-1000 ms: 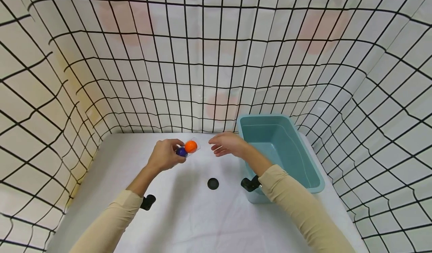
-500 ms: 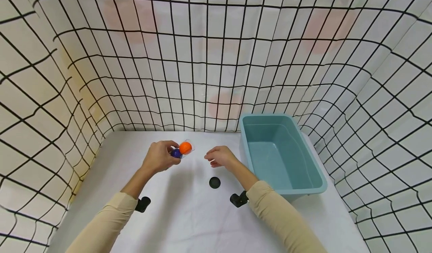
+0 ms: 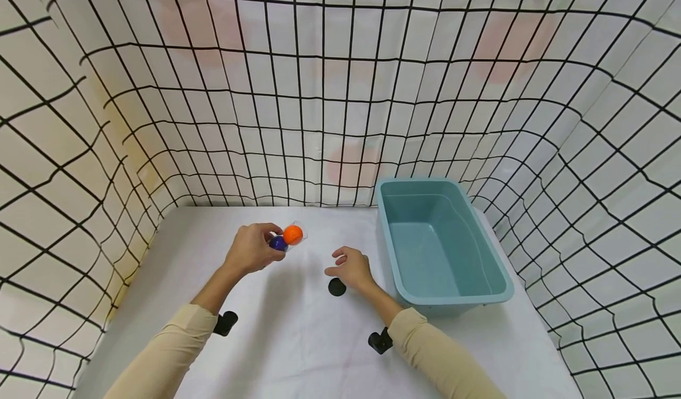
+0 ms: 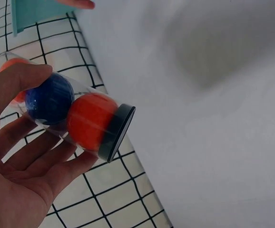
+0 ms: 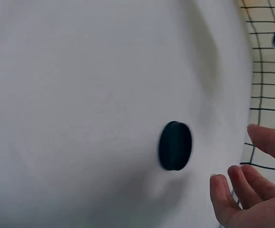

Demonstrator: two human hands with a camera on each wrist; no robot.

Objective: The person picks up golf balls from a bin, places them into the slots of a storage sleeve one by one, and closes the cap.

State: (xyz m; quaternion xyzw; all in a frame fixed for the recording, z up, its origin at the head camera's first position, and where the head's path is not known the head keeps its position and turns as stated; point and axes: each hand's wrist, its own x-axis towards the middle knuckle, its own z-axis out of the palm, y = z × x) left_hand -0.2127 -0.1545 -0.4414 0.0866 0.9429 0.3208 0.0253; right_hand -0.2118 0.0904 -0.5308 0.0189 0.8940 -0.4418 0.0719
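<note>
My left hand (image 3: pixel 251 249) grips a clear plastic tube (image 4: pixel 83 90) between thumb and fingers, tilted above the table. Inside the tube sit a blue ball (image 4: pixel 50 98) and an orange ball (image 4: pixel 91 121) beside the dark end cap (image 4: pixel 118 133). Another orange ball (image 3: pixel 293 234) is at the other end, partly behind the thumb in the left wrist view. My right hand (image 3: pixel 354 269) hovers with fingers loosely bent and holds nothing. Just below its fingertips in the head view, a round dark cap (image 3: pixel 337 287) lies on the white table.
A blue-green plastic bin (image 3: pixel 396 269) stands on the right side of the white-covered table (image 3: pixel 298 352), to the right of my right hand. Black netting (image 3: pixel 266 121) in front of pale cloth encloses the back and both sides.
My right hand has come away from the bin and down toward the dark cap on the table. My left hand has shifted slightly left, still holding the tube.
</note>
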